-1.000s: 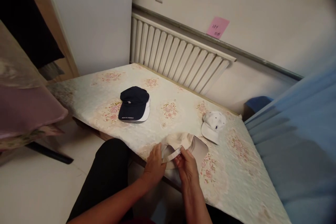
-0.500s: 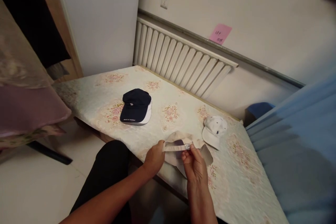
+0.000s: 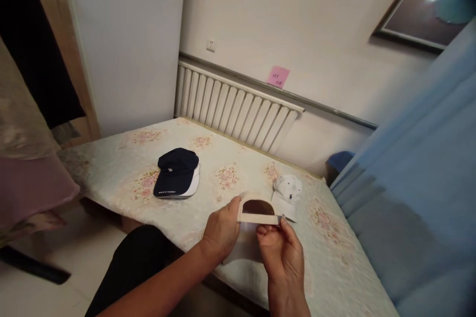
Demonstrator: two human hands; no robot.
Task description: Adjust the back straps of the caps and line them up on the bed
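Observation:
Between my hands is a cream baseball cap [image 3: 258, 219], its back strap and arched opening turned towards me. My left hand [image 3: 222, 225] is closed on the strap's left end. At the strap's right end, by the buckle, my right hand [image 3: 280, 245] pinches with thumb and fingers. Most of the cap's crown and brim is hidden behind my hands. To the left, a navy cap [image 3: 176, 171] lies on top of a white cap [image 3: 193, 183], brims towards me. A white cap with a small dark logo [image 3: 288, 190] rests just beyond my right hand.
A bed with a floral cover [image 3: 208, 158] bears the caps. Behind it are a white radiator [image 3: 230, 104] and a wall with a pink note [image 3: 278, 76]. A blue curtain [image 3: 416, 168] hangs on the right. Clothes [image 3: 33, 178] hang at the left.
My view has tilted up, bringing a framed picture into sight. The cream cap has turned in my hands, so its back opening now faces me more squarely. Both hands still hold the strap.

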